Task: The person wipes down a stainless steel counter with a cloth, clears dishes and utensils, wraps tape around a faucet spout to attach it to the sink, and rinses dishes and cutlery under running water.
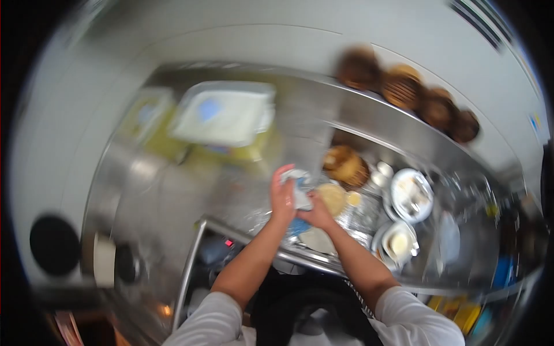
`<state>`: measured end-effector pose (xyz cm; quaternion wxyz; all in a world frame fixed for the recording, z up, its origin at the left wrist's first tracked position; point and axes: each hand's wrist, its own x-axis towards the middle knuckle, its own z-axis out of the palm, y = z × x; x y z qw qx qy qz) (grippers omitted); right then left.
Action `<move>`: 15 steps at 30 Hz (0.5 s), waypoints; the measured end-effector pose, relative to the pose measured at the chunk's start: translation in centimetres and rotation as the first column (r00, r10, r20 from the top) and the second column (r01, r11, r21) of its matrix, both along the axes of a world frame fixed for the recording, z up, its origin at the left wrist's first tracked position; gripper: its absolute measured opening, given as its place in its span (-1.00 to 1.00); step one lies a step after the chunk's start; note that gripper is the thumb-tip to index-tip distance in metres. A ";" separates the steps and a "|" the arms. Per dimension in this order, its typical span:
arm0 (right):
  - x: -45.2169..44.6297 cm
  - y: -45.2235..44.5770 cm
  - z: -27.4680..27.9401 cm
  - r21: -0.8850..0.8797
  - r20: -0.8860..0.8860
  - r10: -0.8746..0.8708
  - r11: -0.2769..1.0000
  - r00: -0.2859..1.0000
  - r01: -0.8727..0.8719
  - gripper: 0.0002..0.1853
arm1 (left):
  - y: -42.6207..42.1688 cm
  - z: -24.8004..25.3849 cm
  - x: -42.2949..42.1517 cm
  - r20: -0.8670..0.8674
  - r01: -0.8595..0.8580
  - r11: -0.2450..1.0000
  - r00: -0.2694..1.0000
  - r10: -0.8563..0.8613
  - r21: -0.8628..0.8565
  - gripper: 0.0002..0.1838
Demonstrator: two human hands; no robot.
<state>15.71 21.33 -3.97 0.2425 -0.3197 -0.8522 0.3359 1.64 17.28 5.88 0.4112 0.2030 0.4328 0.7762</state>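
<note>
In front of my body, a white thing with blue patches [301, 198] sits between my two hands; blur hides whether it is a cloth or a small dish. My left hand [282, 196] is against its left side, fingers pointing up and curled at its edge. The fingers of my right hand [316, 213] close on its lower right side. Just right of the hands lie a round tan disc [332, 199] and a brown woven-looking round piece [345, 166]. Something blue [299, 226] shows under my wrists.
White plates with scraps [412, 195] and stacked white bowls [399, 242] stand in the sink area on the right. Yellowish tubs under a pale lid [222, 112] occupy the back left counter. Several brown round baskets [402, 89] line the ledge. A metal rail [193, 254] runs nearby.
</note>
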 end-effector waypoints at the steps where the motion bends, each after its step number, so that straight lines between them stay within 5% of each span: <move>1: -2.5 0.3 1.2 -0.178 -0.073 -0.032 0.984 0.997 0.019 -0.34 | -0.8 1.5 -2.4 0.046 -0.069 0.996 0.997 0.067 0.048 -0.58; 2: -5.1 0.4 3.2 -0.359 -0.114 -0.083 0.933 0.990 0.037 -0.43 | -2.2 2.4 -6.0 0.035 -0.171 0.984 0.985 0.170 0.048 -0.58; 4: -9.9 0.9 8.4 -0.555 -0.031 0.112 0.825 0.993 -0.110 -0.58 | -5.0 3.8 -12.5 -0.031 -0.383 0.920 0.922 0.387 0.084 -0.58; 8: -23.1 -3.7 12.3 -0.223 -0.030 0.445 0.870 0.895 -0.440 -0.55 | -17.7 4.6 -26.4 -0.351 -0.799 0.601 0.561 0.750 0.006 -0.62; 9: -26.4 -6.3 13.6 -0.226 -0.026 0.491 0.845 0.871 -0.484 -0.56 | -22.0 4.7 -29.4 -0.277 -0.839 0.542 0.530 0.801 -0.038 -0.62; 10: -29.6 -9.4 14.5 -0.232 -0.022 0.534 0.820 0.845 -0.524 -0.57 | -26.8 4.1 -32.2 -0.433 -0.908 0.408 0.408 0.803 -0.098 -0.64; 12: -35.5 -15.7 14.9 -0.356 0.000 0.677 0.688 0.736 -0.633 -0.58 | -36.4 3.4 -35.8 -0.467 -0.963 0.255 0.267 0.843 -0.091 -0.65; 15: -40.8 -25.8 11.9 -0.312 0.049 0.854 0.505 0.518 -0.804 -0.62 | -49.2 1.2 -37.1 -0.508 -0.951 0.211 0.299 0.808 -0.225 -0.63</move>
